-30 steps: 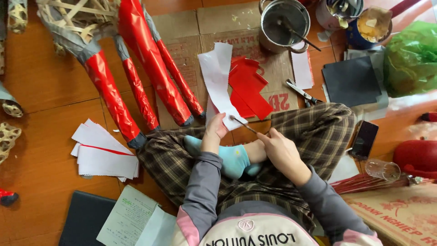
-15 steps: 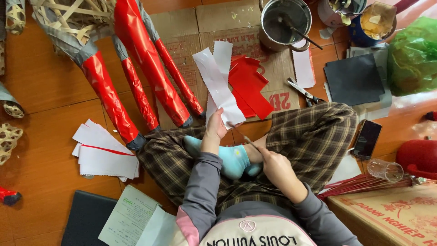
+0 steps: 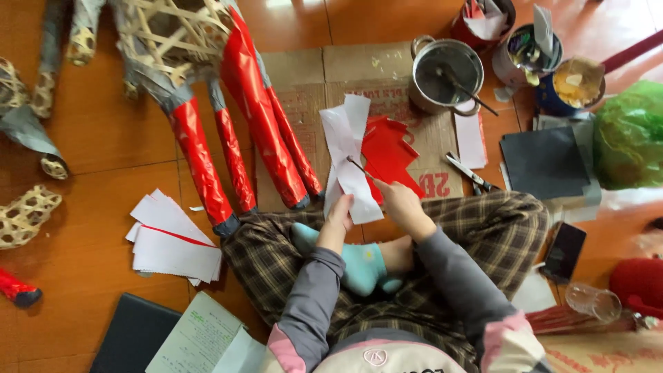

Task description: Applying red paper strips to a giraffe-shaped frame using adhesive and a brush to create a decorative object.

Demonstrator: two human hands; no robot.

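Observation:
I sit cross-legged on a wooden floor. My left hand (image 3: 338,215) pinches the lower end of a white paper strip (image 3: 347,155) that stands up over flattened cardboard (image 3: 304,97). My right hand (image 3: 398,200) grips a thin stick (image 3: 359,167) whose tip rests on the strip's face. Red paper pieces (image 3: 388,153) lie on the cardboard just right of the strip. A woven bamboo animal frame with red-wrapped legs (image 3: 207,90) stands to the left.
A metal pot (image 3: 447,74) and tins (image 3: 552,62) stand at the back. Scissors (image 3: 468,173), dark sheets (image 3: 542,162), a green bag (image 3: 632,135) and a phone (image 3: 564,250) lie right. A white paper stack (image 3: 171,238) and notebook (image 3: 197,338) lie left.
The paper strip has been raised more upright, and my right hand has moved the stick up from beside my foot onto the strip's face.

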